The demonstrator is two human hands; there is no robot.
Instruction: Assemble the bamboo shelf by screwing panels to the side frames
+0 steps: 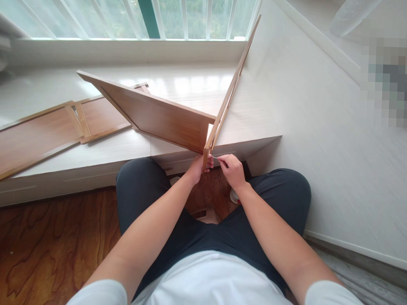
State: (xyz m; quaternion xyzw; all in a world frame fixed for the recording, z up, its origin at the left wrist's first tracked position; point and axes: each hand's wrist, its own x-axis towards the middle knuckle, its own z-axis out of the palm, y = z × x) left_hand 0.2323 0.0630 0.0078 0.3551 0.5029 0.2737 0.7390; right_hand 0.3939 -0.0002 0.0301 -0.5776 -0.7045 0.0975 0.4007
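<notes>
A pixelated blur point(391, 72) is covering the wall at two o'clock. The flat wooden panel point(30, 137) at nine o'clock is running off the left edge. Whatever thin thing the right hand point(232, 169) is pinching is too small to identify.

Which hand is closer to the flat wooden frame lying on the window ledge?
Left. The left hand grips the bottom corner of the upright panels, on the side facing the flat wooden frame. The right hand is just beyond that corner, farther from the frame.

white short sleeves, dark grey trousers
</notes>
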